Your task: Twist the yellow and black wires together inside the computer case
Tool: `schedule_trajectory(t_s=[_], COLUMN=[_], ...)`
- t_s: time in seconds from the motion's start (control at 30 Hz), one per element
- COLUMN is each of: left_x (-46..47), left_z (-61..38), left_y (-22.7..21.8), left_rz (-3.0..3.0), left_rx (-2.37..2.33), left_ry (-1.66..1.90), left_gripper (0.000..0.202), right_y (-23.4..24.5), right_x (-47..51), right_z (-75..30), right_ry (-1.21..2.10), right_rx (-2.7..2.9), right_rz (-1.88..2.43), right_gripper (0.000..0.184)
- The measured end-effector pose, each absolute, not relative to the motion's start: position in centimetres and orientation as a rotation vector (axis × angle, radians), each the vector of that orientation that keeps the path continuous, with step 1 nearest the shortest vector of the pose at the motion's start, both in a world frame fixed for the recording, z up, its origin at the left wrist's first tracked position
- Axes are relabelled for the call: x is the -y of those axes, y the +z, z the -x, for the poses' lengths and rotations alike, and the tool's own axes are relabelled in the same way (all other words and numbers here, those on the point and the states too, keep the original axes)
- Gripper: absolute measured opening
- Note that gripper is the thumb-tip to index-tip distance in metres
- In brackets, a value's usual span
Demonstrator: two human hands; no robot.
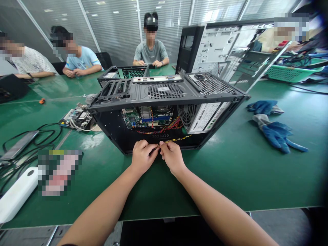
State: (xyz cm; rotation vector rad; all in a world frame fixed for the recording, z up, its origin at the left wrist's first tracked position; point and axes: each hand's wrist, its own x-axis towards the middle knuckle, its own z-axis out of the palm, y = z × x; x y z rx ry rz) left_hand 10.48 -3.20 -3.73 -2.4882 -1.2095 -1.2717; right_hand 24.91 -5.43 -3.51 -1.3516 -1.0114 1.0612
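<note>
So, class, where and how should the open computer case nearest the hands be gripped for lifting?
The computer case is probably best gripped by both ends of its upper frame, coming from left and right at once: it is broad, with solid-looking rims there, while its near side stands open, exposing wires and a circuit board.

Bright, fairly even indoor light; strongest at upper right, through grey slatted blinds (210, 15). Small lamp reflections on them at upper left. Glossy green desk (230, 184) shows pale glare patches on both sides of the open black metal computer case (138, 89); case interior dim, lower part near black. Left hand (143, 157) and right hand (173, 157) evenly lit, reasonably sharp; thin yellow-and-black twisted cable (179, 138) too fine between fingertips. Wide-angle stretch at edges, dark blurry smear far right. Mosaic blocks over the faces of seated people (84, 58).
</note>
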Motion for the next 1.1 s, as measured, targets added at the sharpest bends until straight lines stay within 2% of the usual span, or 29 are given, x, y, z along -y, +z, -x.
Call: schedule_trajectory(t_s=[0.4,0.8,1.1], left_x=[3.26,2.92,3.26], left_z=[-10.62,-10.37,-10.54], left_y=[-3.06,-3.93,-3.35], left_rz=[2.758,2.595,2.681], left_rx=[1.425,1.286,1.352], left_ry=[-1.482,-1.327,-1.396], left_gripper=[0.015,0.016,0.018], right_y=[-2.7,-3.07,-3.04], right_x=[5.44,5.3,5.42], right_z=[-25.06,-24.83,-24.85], right_ry=[1.079,1.158,1.148], right_rx=[1.034,0.898,0.982], right_rz=[1.312,1.266,1.234], right_gripper=[0.037,0.041,0.04])
